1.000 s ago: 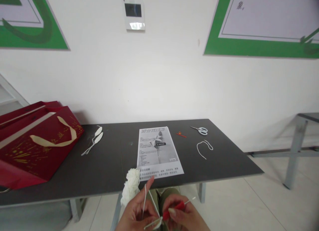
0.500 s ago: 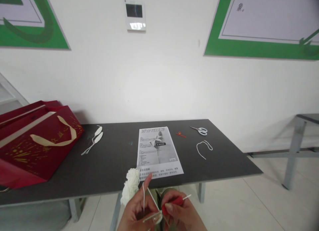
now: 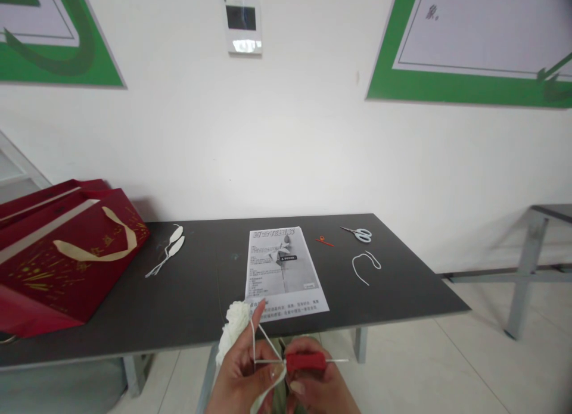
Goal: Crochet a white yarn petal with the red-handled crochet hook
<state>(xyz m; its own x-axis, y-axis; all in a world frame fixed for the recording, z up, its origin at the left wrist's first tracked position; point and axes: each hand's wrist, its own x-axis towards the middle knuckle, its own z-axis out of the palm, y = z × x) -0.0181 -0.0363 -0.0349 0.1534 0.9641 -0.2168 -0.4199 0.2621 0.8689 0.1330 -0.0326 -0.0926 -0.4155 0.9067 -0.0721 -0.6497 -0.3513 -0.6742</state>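
Observation:
My left hand [image 3: 245, 366] pinches a small white crocheted strip [image 3: 272, 390] between thumb and fingers, with its index finger raised and white yarn looped over it. The yarn runs taut from that fingertip down to the work. My right hand [image 3: 319, 378] is closed round the red handle of a crochet hook [image 3: 306, 361], whose thin shaft shows to the right. The hook's tip meets the strip beside my left thumb. A ball of white yarn [image 3: 235, 324] rests at the table's front edge, partly hidden behind my left hand.
On the dark table [image 3: 201, 307] lies a printed pattern sheet [image 3: 286, 271]. Right of it are an orange pin [image 3: 325, 242], scissors [image 3: 361, 234] and a loose white yarn piece [image 3: 366, 265]. Two white crocheted leaf shapes [image 3: 176, 240] lie left, near red gift bags [image 3: 80, 259].
My right hand has turned the crochet hook from slanting to nearly level. The white strip now shows more below my left thumb, and my raised left finger has shifted slightly left.

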